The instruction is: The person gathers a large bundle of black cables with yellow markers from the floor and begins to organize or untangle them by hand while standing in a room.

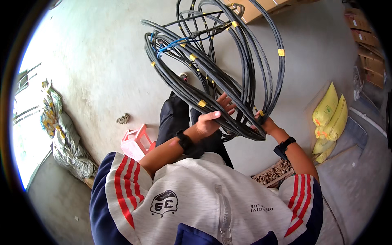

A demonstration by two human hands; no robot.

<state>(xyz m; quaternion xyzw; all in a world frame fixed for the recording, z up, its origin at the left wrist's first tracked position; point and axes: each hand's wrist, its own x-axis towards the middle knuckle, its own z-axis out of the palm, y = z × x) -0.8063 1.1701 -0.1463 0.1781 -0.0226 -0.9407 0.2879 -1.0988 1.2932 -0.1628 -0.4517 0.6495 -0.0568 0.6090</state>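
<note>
A large loose coil of black cable [214, 73] is held up in front of my legs, its loops spreading away from me. Bits of yellow tape [201, 103] mark many strands. Blue cord [170, 46] is tied around the loops at the far left. My left hand [209, 123] is around the near left strands, thumb on top and fingers coming up between them. At the near right end of the coil, my right hand [269, 125] grips the gathered strands; some of its fingers are hidden behind the cable. Each wrist wears a black band.
A pink plastic stool [134, 142] stands by my left leg. Yellow sacks [325, 105] lie at the right, near a crate of brown pieces [272, 174]. Cardboard boxes [369, 55] are stacked far right; another carton [260, 10] sits ahead. Crumpled grey sheeting [70, 153] lies left.
</note>
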